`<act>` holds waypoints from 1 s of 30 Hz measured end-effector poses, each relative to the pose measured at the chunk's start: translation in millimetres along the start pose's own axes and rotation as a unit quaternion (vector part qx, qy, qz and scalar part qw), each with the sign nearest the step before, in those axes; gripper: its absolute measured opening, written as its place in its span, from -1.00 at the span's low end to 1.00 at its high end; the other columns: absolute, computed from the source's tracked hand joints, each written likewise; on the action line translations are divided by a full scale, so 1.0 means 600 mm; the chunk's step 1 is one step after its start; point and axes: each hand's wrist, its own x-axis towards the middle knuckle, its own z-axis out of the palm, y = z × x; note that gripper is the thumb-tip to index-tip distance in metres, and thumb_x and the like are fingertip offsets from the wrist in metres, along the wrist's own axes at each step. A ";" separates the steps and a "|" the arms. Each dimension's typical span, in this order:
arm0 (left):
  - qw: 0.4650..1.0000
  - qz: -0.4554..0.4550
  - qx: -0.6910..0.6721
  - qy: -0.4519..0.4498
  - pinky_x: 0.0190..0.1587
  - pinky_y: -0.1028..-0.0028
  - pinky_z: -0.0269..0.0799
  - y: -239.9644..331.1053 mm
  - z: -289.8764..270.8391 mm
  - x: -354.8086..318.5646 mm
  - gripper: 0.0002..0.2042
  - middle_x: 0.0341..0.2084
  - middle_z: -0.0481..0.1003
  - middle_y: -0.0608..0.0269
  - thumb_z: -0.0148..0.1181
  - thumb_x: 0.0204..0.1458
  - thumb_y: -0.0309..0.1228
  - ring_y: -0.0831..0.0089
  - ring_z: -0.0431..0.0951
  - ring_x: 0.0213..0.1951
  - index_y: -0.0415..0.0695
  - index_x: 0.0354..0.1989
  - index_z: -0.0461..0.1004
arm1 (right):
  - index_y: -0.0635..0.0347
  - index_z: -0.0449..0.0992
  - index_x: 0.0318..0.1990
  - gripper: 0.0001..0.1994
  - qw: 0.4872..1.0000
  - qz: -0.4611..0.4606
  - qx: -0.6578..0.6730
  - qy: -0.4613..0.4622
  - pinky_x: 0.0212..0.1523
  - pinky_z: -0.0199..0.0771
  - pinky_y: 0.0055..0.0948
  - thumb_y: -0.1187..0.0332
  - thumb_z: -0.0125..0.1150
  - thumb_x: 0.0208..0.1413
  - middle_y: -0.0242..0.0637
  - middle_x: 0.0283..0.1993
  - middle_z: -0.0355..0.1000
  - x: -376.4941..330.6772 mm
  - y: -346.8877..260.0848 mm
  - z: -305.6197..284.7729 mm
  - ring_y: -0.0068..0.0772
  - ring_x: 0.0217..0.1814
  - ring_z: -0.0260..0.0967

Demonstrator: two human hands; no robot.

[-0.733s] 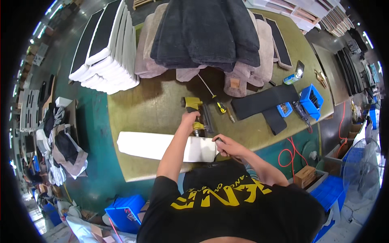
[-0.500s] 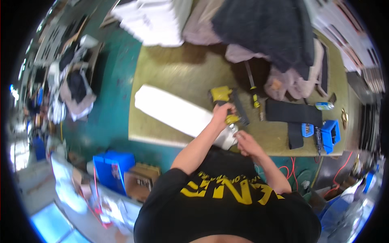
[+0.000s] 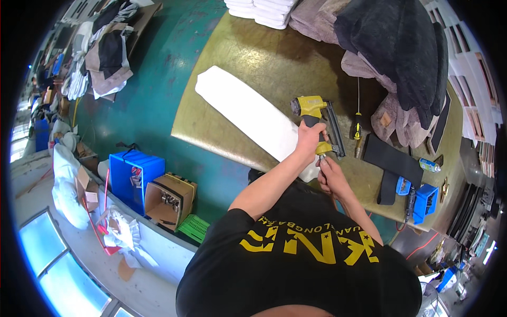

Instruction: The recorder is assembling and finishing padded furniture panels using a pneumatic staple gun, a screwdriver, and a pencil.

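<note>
My left hand (image 3: 310, 138) is wrapped round the grip of a yellow and black pneumatic staple gun (image 3: 310, 105), its head facing away to the left and its black magazine on the right side. Close below, the fingers of my right hand (image 3: 332, 177) are closed on a small metal air hose connector (image 3: 321, 157) at the butt of the grip. The connector is partly hidden by the fingers. Under my left forearm and the gun lies a long white padded piece (image 3: 243, 113), slanting from the far left of the table toward my body.
On the worktable (image 3: 222, 47) lie a screwdriver (image 3: 358, 126), black bands (image 3: 391, 156), a spray can (image 3: 429, 165) and blue bins (image 3: 424, 203). Dark and brown covered pieces (image 3: 391, 42) are piled at the back right. A blue crate (image 3: 132, 177) and a cardboard box (image 3: 169, 201) stand left.
The view has shifted, so the table appears farther up and turned. My left hand still grips the staple gun, and my right hand stays at its butt.
</note>
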 end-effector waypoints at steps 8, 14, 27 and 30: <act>0.998 -0.052 -0.039 -0.026 -0.46 0.36 0.51 0.002 0.019 0.017 -0.82 -0.54 0.44 0.26 0.21 0.10 -0.54 0.39 0.49 -0.54 -0.08 -0.22 0.32 | 0.03 0.35 -0.05 -0.68 0.993 0.044 0.106 -0.006 -0.76 -0.18 -0.55 -0.02 -0.09 0.52 -0.51 -0.61 0.14 -0.014 -0.051 0.000 -0.69 -0.77 -0.13; 0.998 -0.059 -0.008 -0.011 -0.48 0.37 0.54 -0.007 0.047 0.038 -0.80 -0.53 0.46 0.27 0.23 0.13 -0.52 0.40 0.52 -0.51 -0.06 -0.18 0.31 | 0.02 0.35 -0.04 -0.68 1.000 0.007 -0.002 0.031 -0.77 -0.10 -0.51 -0.03 -0.05 0.48 -0.49 -0.62 0.16 0.008 -0.049 -0.033 -0.64 -0.79 -0.08; 0.861 0.064 0.496 -0.092 -0.30 0.50 0.48 -0.022 -0.189 -0.051 -0.73 -0.41 0.59 0.22 0.23 0.28 -0.31 0.55 0.59 -0.35 -0.29 -0.05 0.55 | 0.25 0.41 0.22 -0.55 0.697 -0.337 -0.577 0.259 0.05 0.48 0.01 0.28 0.26 0.23 0.06 0.03 0.41 0.066 0.019 -0.164 0.23 0.09 0.40; 0.878 0.010 0.476 0.041 -0.19 0.37 0.58 -0.011 -0.276 -0.123 -0.73 -0.35 0.64 0.11 0.25 0.25 -0.29 0.40 0.66 -0.31 -0.22 -0.02 0.56 | 0.25 0.42 0.20 -0.56 0.751 -0.347 -0.529 0.191 0.13 0.45 0.00 0.29 0.26 0.21 0.08 0.07 0.40 0.084 0.054 -0.129 0.23 0.16 0.38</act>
